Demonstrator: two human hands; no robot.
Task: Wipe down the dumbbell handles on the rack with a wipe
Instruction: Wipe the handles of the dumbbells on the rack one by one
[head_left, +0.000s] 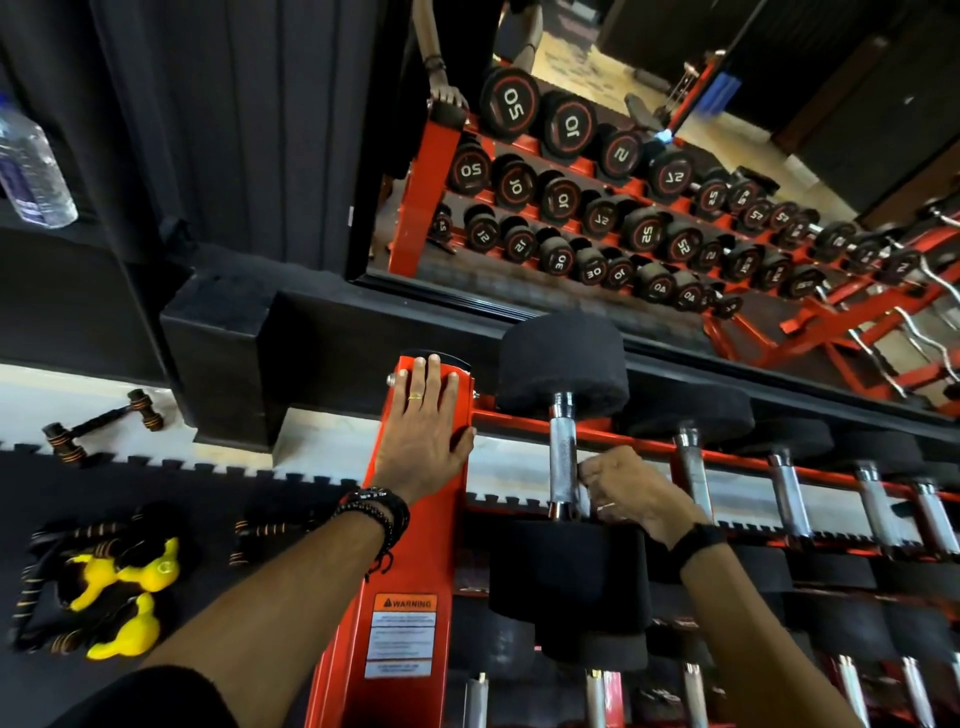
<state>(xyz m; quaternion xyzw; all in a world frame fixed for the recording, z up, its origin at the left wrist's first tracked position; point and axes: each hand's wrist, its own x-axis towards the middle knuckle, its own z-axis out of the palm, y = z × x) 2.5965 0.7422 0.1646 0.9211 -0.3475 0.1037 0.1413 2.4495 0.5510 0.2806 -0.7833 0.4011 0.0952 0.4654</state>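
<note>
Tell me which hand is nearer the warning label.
Left. The left hand rests flat on the red post above the warning label; the right hand is off to the side at a dumbbell handle.

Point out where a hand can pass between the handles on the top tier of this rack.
The widest gap lies between the first dumbbell handle and the second handle, but the right hand already fills it. Further right, the handles crowd together. The left hand rests flat on the red rack upright.
</note>
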